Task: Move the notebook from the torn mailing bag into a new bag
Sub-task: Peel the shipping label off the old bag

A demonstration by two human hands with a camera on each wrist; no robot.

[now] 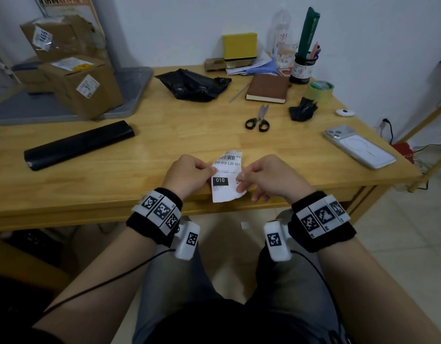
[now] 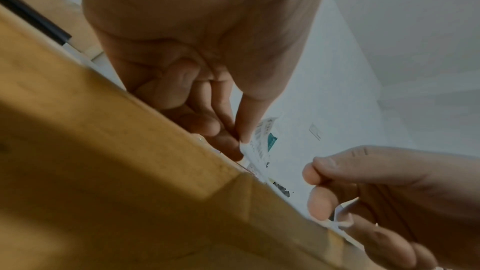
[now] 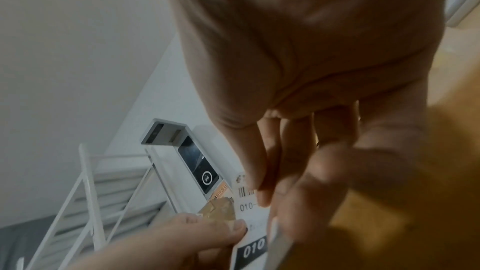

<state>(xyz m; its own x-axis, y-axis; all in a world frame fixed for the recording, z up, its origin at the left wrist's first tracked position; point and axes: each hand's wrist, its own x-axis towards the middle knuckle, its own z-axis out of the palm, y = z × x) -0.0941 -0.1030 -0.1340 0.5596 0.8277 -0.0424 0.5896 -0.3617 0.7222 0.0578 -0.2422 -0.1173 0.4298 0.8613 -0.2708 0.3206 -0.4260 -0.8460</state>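
Observation:
A white shipping label (image 1: pixel 226 181) printed "010" hangs over the table's front edge. My left hand (image 1: pixel 212 171) pinches its left edge and my right hand (image 1: pixel 242 175) pinches its right edge. The wrist views show both pinches close up: left hand (image 2: pixel 242 141) on the label (image 2: pixel 259 148), right hand (image 3: pixel 262 198) on the label (image 3: pixel 248 207). The brown notebook (image 1: pixel 268 88) lies shut at the back right of the table. The crumpled torn black mailing bag (image 1: pixel 193 85) lies to its left. A black roll of new bags (image 1: pixel 78 145) lies at the left.
Scissors (image 1: pixel 258 119), a black plastic scrap (image 1: pixel 302 110), a tape roll (image 1: pixel 320 90) and a white phone (image 1: pixel 359 146) lie on the right part of the wooden table (image 1: pixel 90 202). Cardboard boxes (image 1: pixel 75 70) stand at the back left; a pen holder (image 1: pixel 302 68) and a yellow box (image 1: pixel 239 45) by the wall.

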